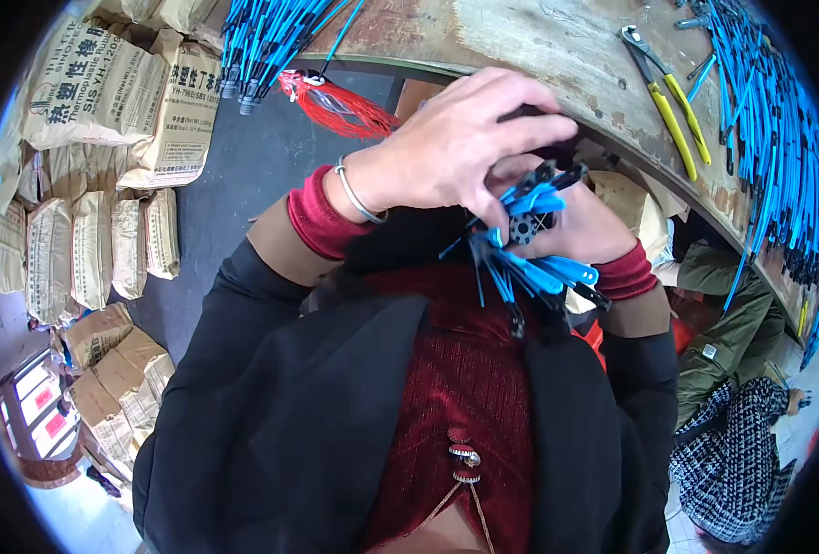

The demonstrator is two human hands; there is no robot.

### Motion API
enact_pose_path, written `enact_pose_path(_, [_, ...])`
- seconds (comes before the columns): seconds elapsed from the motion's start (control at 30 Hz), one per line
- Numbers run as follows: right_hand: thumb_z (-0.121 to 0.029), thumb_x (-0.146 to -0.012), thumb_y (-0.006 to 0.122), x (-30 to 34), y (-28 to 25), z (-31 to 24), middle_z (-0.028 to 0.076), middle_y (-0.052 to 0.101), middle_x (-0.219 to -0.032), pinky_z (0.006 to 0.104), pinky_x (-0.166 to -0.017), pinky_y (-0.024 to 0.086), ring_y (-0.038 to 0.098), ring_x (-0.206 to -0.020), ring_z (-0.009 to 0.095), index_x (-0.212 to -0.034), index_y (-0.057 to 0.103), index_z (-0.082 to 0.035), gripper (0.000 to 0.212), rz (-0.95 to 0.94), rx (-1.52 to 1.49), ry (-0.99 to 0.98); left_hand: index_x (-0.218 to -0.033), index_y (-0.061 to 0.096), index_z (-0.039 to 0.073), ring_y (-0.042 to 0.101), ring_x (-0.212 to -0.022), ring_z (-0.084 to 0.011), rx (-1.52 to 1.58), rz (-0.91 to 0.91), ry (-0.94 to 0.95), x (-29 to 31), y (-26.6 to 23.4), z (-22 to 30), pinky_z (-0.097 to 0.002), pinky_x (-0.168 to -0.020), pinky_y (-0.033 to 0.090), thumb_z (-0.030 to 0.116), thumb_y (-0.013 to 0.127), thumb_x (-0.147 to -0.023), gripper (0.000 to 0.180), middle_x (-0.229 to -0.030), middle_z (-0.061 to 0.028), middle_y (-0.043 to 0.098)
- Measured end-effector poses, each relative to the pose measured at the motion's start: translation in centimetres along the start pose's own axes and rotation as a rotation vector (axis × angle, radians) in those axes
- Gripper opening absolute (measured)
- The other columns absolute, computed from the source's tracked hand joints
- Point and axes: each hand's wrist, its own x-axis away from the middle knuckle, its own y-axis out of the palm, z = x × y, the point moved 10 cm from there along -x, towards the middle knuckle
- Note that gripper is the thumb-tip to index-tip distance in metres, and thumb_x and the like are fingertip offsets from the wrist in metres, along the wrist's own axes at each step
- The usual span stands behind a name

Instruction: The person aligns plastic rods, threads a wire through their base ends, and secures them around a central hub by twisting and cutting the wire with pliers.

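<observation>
In front of my chest my right hand [590, 222] is wrapped round a bundle of thin blue plastic strips [548, 274] with black ends, fanned out in several directions. Among the strips sits a small black round piece [524, 229] with holes in it. My left hand [460, 138] reaches over the bundle from the left. Its thumb presses down on the blue pieces while the other fingers arch above, partly bent. What lies beneath those fingers is hidden.
A worn wooden table [557, 69] spans the far side, bearing yellow-handled pliers [668, 102], a heap of blue strips [770, 138] and another blue bunch [276, 37]. Red strands [345, 106] hang at its edge. Paper sacks [86, 245] stand left. A person in green trousers [733, 314] is at right.
</observation>
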Motion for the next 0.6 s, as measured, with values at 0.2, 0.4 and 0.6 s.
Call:
enact_pose_path(0.2, [-0.008,-0.062,0.079,1.4,-2.1,0.5,0.005,0.061,-0.095,0.0268,-0.084,0.045,0.059,-0.087,0.013,-0.105,0.057,-0.003,0.048,0.302,-0.305,-0.010,-0.117,0.054,0.003,0.056,-0.098,-0.0240,0.595,0.184,-0.508,4.9,-0.2,-3.4,-0.0355,-0.086,0.044,0.024,0.080,-0.065,0.063,-0.107,-0.0110,0.056])
enact_pose_path(0.4, [-0.011,-0.062,0.080,1.2,-1.6,0.7,0.009,0.063,-0.095,0.0298,-0.083,0.046,0.061,-0.090,0.017,-0.111,0.052,0.002,0.057,0.447,-0.183,-0.022,-0.105,0.057,0.002,0.057,-0.093,-0.0190,0.479,0.157,-0.443,5.9,1.1,-1.1,-0.0310,-0.080,0.046,0.016,0.077,-0.070,0.043,-0.097,-0.0077,0.059])
enact_pose_path(0.6, [-0.015,-0.062,0.080,0.2,-1.3,0.1,0.018,0.061,-0.106,0.0338,-0.088,0.044,0.059,-0.102,0.027,-0.121,0.044,0.007,0.073,0.459,0.024,0.009,-0.094,0.059,0.006,0.057,-0.085,-0.0243,0.402,0.274,-0.551,6.1,1.2,-2.8,-0.0349,-0.078,0.046,0.020,0.076,-0.066,0.036,-0.088,-0.0077,0.058])
